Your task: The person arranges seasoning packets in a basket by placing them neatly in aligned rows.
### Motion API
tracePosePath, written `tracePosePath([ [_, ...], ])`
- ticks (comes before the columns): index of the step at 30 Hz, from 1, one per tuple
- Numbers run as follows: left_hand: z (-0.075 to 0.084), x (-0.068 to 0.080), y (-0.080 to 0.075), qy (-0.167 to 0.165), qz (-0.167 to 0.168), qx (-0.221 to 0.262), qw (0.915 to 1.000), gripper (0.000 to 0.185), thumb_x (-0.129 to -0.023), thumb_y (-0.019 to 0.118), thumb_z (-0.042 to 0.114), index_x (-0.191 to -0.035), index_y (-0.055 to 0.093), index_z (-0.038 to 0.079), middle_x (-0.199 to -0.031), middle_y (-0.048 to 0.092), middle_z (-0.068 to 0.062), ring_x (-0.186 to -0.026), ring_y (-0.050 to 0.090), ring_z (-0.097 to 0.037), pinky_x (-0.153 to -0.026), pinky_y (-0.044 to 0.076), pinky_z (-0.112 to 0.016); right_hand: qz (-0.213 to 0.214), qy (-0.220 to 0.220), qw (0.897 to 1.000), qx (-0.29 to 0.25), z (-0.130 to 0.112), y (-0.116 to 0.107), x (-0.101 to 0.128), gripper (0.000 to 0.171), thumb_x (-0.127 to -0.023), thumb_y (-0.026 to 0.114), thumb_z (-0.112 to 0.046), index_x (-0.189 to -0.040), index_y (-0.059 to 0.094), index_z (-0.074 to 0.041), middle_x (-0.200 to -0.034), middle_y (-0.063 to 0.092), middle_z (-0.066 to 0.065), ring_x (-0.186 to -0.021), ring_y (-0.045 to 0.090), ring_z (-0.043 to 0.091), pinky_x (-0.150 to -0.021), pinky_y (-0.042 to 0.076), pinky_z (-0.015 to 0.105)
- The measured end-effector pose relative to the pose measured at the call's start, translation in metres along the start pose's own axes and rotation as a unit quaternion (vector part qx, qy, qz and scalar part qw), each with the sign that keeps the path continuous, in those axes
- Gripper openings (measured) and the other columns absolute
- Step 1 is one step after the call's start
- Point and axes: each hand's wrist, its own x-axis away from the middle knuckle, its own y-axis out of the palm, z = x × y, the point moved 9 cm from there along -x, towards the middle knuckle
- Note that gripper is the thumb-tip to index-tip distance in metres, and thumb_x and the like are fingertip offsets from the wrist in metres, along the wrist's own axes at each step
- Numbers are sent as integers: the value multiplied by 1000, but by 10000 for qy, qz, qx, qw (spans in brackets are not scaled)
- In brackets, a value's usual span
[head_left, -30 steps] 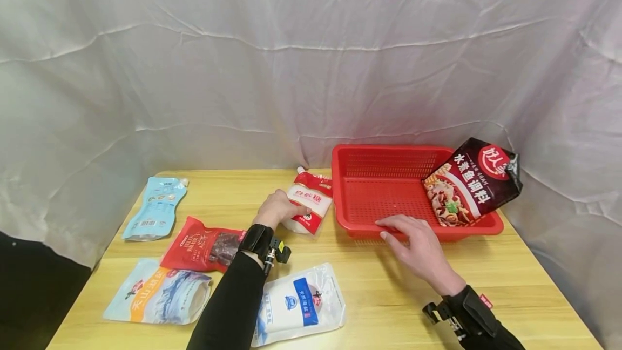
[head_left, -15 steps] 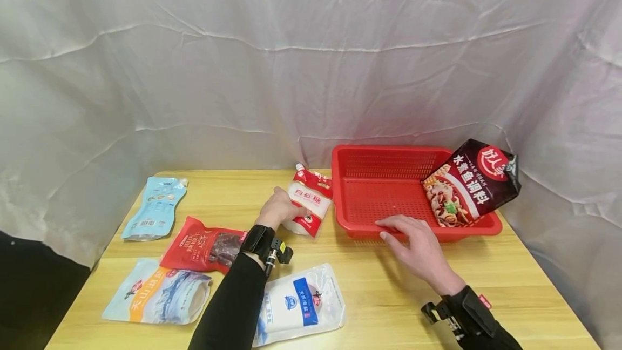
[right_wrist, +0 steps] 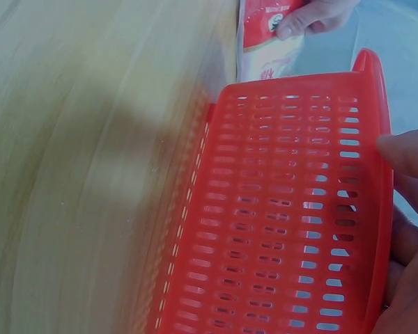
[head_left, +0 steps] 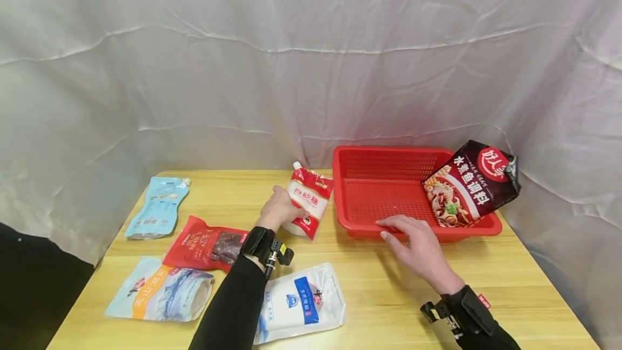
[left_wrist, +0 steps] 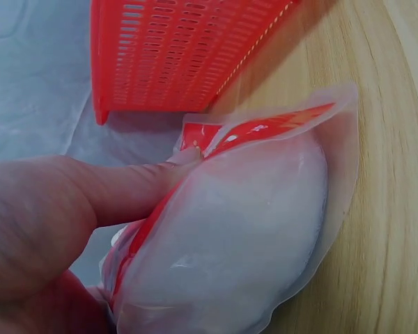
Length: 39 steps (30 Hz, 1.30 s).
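The left hand (head_left: 278, 209) pinches a red-and-white plastic pouch (head_left: 311, 195) beside the red plastic basket (head_left: 357, 229). The right hand (head_left: 421, 248) grips the basket's near rim.

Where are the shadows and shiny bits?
Head: a soft shadow on the table near the right hand, shine on the blue-labelled bag. Left wrist: small glints on the sugar bag. Right wrist: hazy, bluish, shadow beside the basket.
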Motion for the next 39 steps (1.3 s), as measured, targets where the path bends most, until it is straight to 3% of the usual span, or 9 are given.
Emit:
tracePosePath([
  [10, 1, 8, -10, 177, 156, -20, 9997, 84, -84, 87, 29, -142, 34, -4, -110, 62, -21, -101, 63, -34, -86, 53, -44, -15, 57, 10000, -10, 1, 0, 0, 26, -90, 80, -9, -115, 77, -14, -110, 77, 0, -104, 71, 26, -88, 45, 43],
  [25, 3, 26, -26, 243, 161, 804, 9963, 78, -90, 83, 30, -141, 32, 3, -117, 62, -18, -105, 66, -31, -90, 58, -43, -43, 91, 9999, -28, 0, -1, 0, 27, -90, 79, -8, -116, 76, -14, -111, 76, 2, -105, 71, 27, -90, 44, 44],
  [32, 9, 38, -39, 516, 313, 1077, 9923, 70, -91, 82, 27, -137, 35, 1, -113, 63, -19, -100, 69, -31, -84, 59, -42, -90, 129, 9999, -25, 0, 1, -1, 27, -90, 79, -8, -117, 76, -13, -112, 76, 3, -105, 71, 28, -91, 45, 46],
  [39, 13, 55, -54, 794, 509, 1356, 9863, 70, -91, 82, 27, -136, 36, 1, -118, 61, -20, -104, 69, -31, -86, 60, -43, -85, 203, 9997, -135, 0, 1, 0, 27, -90, 79, -7, -116, 76, -12, -112, 76, 5, -105, 70, 30, -95, 44, 52],
])
